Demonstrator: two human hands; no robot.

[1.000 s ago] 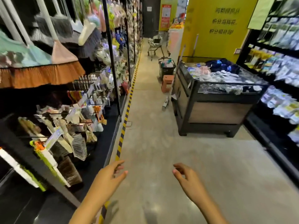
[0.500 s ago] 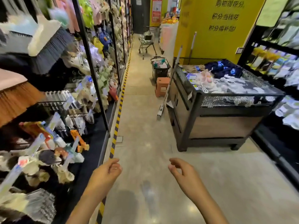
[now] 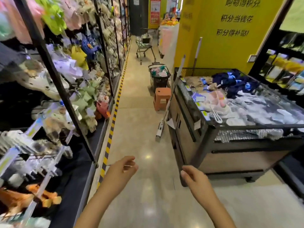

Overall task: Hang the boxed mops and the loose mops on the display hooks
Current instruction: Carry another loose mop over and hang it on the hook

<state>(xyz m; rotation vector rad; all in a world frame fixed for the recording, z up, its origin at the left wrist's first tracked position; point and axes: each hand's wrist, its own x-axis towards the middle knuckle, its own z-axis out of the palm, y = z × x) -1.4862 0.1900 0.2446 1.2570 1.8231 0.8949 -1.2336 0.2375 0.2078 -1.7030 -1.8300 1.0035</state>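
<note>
We see 2 bare hands held out over the aisle floor, well apart. The left hand has loosely curled fingers and holds nothing; the right hand is likewise relaxed and touches nothing. 1 loose mop leans against the bin table, its head on the floor, beside the orange stool.
</note>
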